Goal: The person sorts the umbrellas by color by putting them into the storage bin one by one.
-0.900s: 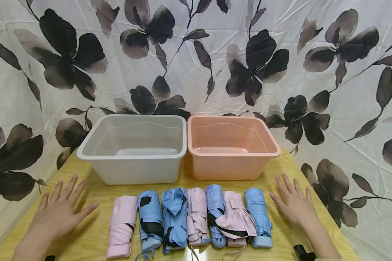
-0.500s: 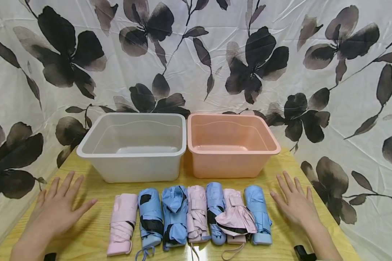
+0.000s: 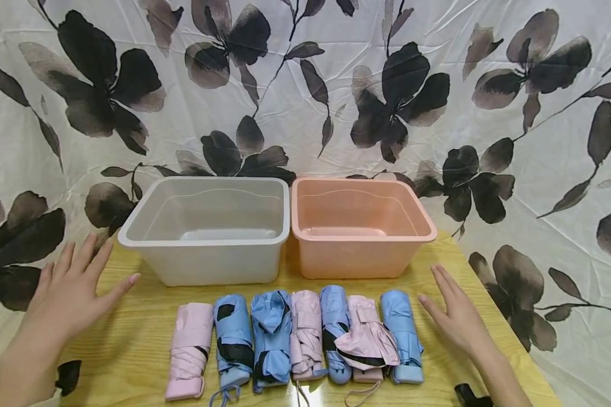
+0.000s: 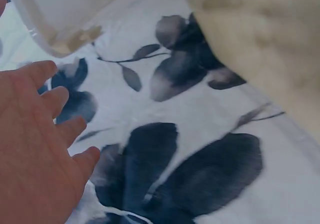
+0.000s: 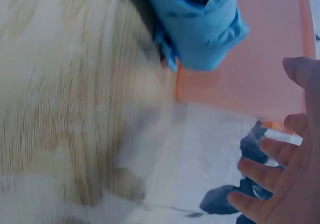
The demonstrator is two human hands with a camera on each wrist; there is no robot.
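Observation:
Folded pink and blue umbrellas lie side by side in a row along the near part of the table. At the left end is a pink umbrella (image 3: 192,333); at the right end, a blue umbrella (image 3: 402,330). My left hand (image 3: 68,291) hovers left of the row with fingers spread and straight, holding nothing. The left wrist view shows the same hand (image 4: 35,139) against the floral cloth. Just right of the blue umbrella, my right hand (image 3: 458,314) has straight fingers and holds nothing. That umbrella (image 5: 200,34) also appears in the right wrist view.
Behind the row stand a grey-white bin (image 3: 219,263) and, on its right, a pink-orange bin (image 3: 356,260). Both are open-topped with nothing inside. The wooden table (image 3: 132,350) narrows toward the back, where a floral cloth (image 3: 305,113) hangs.
My left hand has lifted and moved up and to the left. My right hand has turned, bringing its fingers closer together. The umbrellas and bins stay where they were.

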